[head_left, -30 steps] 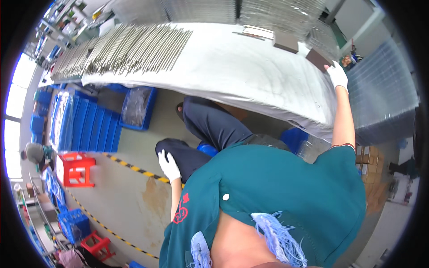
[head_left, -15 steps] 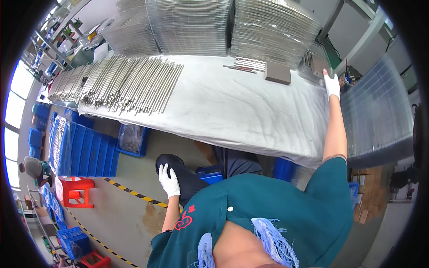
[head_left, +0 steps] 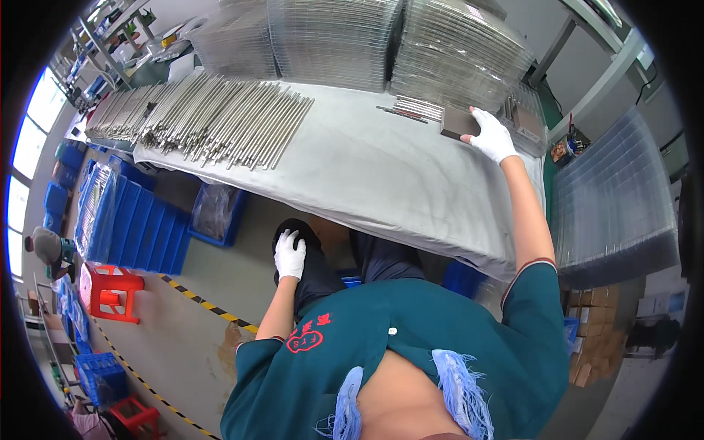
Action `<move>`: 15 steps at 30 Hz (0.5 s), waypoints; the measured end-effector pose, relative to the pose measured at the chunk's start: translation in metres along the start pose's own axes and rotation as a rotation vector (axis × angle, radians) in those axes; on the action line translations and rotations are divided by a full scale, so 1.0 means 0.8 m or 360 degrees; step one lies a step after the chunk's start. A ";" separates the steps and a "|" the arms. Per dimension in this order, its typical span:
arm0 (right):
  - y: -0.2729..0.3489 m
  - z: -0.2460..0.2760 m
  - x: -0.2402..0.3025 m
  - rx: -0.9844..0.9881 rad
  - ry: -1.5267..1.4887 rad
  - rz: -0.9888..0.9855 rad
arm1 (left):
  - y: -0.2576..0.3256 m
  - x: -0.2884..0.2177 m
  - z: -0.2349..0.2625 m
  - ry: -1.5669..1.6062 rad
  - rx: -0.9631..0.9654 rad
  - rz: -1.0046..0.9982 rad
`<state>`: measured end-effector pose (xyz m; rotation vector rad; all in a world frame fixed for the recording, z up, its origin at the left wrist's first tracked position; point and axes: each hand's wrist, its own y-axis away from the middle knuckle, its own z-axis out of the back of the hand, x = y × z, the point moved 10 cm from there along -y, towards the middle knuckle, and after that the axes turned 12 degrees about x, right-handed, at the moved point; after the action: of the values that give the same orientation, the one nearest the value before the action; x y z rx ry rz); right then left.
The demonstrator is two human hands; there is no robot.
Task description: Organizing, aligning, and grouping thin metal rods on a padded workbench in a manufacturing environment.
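Far left on the white-covered table (head_left: 367,139), a broad spread of metal rods (head_left: 227,121), laid side by side. In front of the table, left hand (head_left: 290,257), white-gloved: fingers loosely spread, palm down on the dark-trousered knee (head_left: 308,275), nothing held. Red lettering and a rounded red emblem (head_left: 305,342) on the left chest of the green shirt (head_left: 440,330). On the table's right half, a few more rods (head_left: 416,107) lie next to a brown block (head_left: 456,122). Right hand (head_left: 493,136), also gloved, at the block's right end: thumb near side, fingers far side, parted about its width, seemingly touching; can't tell whether the grip is tight. Just beyond, a clear box (head_left: 540,117) with brown inside. Lower right, cardboard cartons (head_left: 598,323) with pale labels, too small to read.
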<state>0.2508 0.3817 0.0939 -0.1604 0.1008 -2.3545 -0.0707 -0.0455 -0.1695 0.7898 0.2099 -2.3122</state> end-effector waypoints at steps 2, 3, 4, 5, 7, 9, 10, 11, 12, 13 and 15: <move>-0.020 -0.022 -0.009 0.0352 0.0107 -0.0123 | 0.017 0.021 0.013 0.0131 -0.0107 0.0011; -0.022 -0.018 -0.010 0.0349 0.0115 -0.0105 | 0.032 0.036 0.019 0.0215 -0.0155 0.0037; -0.025 -0.027 -0.014 0.0523 0.0085 -0.0192 | 0.049 0.055 0.025 0.0296 -0.0231 0.0094; -0.023 -0.034 -0.021 0.0692 0.0062 -0.0291 | 0.066 0.071 0.030 0.0381 -0.0303 0.0140; -0.017 -0.025 -0.016 0.0613 0.0181 -0.0243 | 0.104 0.119 0.014 0.0855 -0.0320 0.0453; -0.003 0.030 0.012 -0.0015 0.0489 -0.0086 | 0.160 0.188 -0.023 0.1014 -0.0317 0.0755; 0.000 0.040 0.022 -0.0150 0.0520 -0.0093 | 0.194 0.220 -0.038 0.0792 -0.0291 0.0756; 0.008 0.035 0.026 -0.0150 0.0517 -0.0081 | 0.231 0.249 -0.064 0.0614 -0.0136 0.0893; 0.021 0.039 0.028 -0.0284 0.0691 -0.0171 | 0.272 0.275 -0.091 0.0456 0.0076 0.1068; 0.022 0.045 0.041 -0.0430 0.0853 -0.0234 | 0.322 0.290 -0.108 0.0414 0.0138 0.1251; 0.009 0.041 0.086 -0.0529 0.0583 0.0090 | 0.333 0.285 -0.104 0.0452 0.0082 0.1266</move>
<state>0.2121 0.3270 0.1316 0.1151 0.6664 -2.2712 0.0081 -0.3447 -0.3548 1.0030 -0.0435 -1.4621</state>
